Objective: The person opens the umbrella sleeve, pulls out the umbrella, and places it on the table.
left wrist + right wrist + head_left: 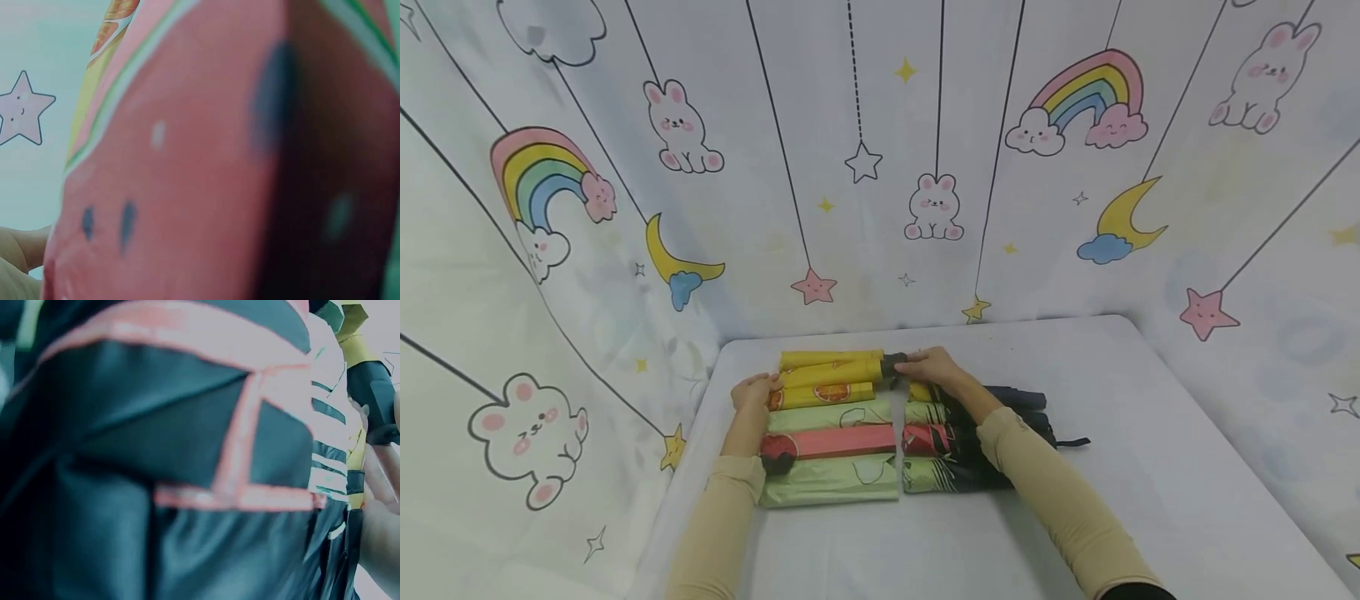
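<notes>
My right hand (936,368) holds the black end (892,365) of a yellow folded umbrella (838,373); in the right wrist view, fingers lie at this black handle (373,400). My left hand (754,392) grips the umbrella's left end. Behind it lies another yellow piece (820,358). Just in front is a yellow sleeve (823,396) with orange slices. Nearer come a light green sleeve (827,419), a red watermelon-print one (842,442) and another green one (827,483). The red print (175,175) fills most of the left wrist view.
Right of the sleeves lie black folded pieces with red (928,439) and green ends (928,475), partly hidden by my right forearm. A black strap (1072,442) sticks out to the right. A patterned cloth wall (865,233) rises behind the white table (1120,400).
</notes>
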The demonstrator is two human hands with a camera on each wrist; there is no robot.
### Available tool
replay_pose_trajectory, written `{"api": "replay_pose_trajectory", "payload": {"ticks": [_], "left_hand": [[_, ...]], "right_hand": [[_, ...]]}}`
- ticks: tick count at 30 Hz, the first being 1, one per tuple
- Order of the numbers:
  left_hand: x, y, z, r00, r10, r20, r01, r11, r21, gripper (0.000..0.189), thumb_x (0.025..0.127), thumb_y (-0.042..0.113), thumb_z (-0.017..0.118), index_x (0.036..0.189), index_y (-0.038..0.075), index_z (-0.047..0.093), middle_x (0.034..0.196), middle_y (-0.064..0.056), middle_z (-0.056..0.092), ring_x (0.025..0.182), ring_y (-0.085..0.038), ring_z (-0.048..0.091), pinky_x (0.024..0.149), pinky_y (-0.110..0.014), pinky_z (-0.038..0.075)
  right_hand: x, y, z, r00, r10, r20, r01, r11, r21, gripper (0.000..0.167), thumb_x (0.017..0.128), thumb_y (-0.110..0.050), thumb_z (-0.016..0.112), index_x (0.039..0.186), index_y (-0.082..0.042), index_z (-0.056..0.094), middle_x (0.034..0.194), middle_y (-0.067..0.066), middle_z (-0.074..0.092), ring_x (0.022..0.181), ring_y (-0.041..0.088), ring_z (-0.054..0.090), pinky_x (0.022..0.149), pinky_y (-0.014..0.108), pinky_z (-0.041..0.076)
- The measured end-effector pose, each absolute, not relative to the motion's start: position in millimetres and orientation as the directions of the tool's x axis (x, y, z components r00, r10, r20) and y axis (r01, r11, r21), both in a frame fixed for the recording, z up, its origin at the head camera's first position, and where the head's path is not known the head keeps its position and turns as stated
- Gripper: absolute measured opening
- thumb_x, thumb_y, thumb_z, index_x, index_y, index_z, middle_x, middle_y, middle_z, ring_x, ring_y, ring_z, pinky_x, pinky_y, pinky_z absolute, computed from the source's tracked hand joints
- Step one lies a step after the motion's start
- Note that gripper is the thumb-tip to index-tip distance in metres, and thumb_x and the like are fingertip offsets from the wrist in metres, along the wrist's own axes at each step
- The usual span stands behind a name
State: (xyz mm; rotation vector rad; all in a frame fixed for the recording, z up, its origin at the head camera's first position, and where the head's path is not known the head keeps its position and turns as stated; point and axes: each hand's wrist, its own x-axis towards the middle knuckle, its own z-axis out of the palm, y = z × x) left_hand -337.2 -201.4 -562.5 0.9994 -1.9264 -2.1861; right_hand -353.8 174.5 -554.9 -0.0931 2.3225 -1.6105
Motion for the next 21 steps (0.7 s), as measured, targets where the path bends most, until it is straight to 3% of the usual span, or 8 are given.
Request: {"api": "replay_pose_trajectory", "payload": {"ticks": [4,11,12,17,21], "left_hand": [[-334.0,-199.2,-560.6,-0.802,-0.438,-0.407,-0.338,-0.229,0.913,0.053,0.088,-0.012,0.074,0.139,-0.005,0.061,0.134,-0.018,0.066,0.086,-0.005,0.071,0.065,-0.013,0.058],[-334.6,-198.8,-561.4,-0.806,-0.433,-0.404,-0.319,-0.257,0.912,0.051,0.089,-0.016,0.071,0.138,-0.008,0.06,0.137,-0.022,0.063,0.083,-0.005,0.071,0.067,-0.012,0.059],[-334.2,-198.6,-561.6,-0.807,-0.431,-0.404,-0.315,-0.264,0.912,0.052,0.088,-0.016,0.07,0.138,-0.009,0.059,0.137,-0.022,0.063,0.081,-0.003,0.07,0.068,-0.013,0.059],[-329.3,-198.1,-560.4,-0.821,-0.406,-0.401,-0.292,-0.304,0.907,0.053,0.09,-0.017,0.066,0.141,-0.011,0.055,0.14,-0.024,0.061,0.097,-0.013,0.071,0.071,-0.013,0.059],[-329.3,-198.6,-561.9,-0.822,-0.406,-0.4,-0.292,-0.303,0.907,0.051,0.09,-0.016,0.067,0.14,-0.01,0.056,0.139,-0.023,0.063,0.089,-0.01,0.071,0.068,-0.012,0.057]], "right_hand": [[-356.8,175.8,-558.6,-0.947,-0.214,-0.238,0.186,0.237,-0.954,0.075,0.094,-0.035,0.081,0.148,0.009,0.051,0.142,0.027,0.06,0.126,0.033,0.065,0.105,0.041,0.057],[-355.3,175.8,-554.6,-0.944,-0.196,-0.265,0.252,0.087,-0.964,0.059,0.096,-0.026,0.079,0.137,0.013,0.059,0.12,0.025,0.073,0.114,0.034,0.072,0.083,0.03,0.063],[-355.5,176.2,-554.7,-0.944,-0.193,-0.269,0.261,0.067,-0.963,0.06,0.096,-0.024,0.079,0.138,0.014,0.058,0.121,0.025,0.072,0.113,0.034,0.072,0.083,0.03,0.064],[-355.6,179.5,-554.2,-0.939,-0.194,-0.283,0.291,-0.011,-0.957,0.071,0.097,-0.019,0.078,0.148,0.015,0.044,0.133,0.033,0.063,0.111,0.033,0.073,0.095,0.039,0.062],[-356.5,183.2,-554.6,-0.934,-0.198,-0.297,0.311,-0.043,-0.949,0.066,0.097,-0.018,0.078,0.146,0.015,0.047,0.131,0.033,0.064,0.108,0.031,0.074,0.101,0.043,0.06]]}}
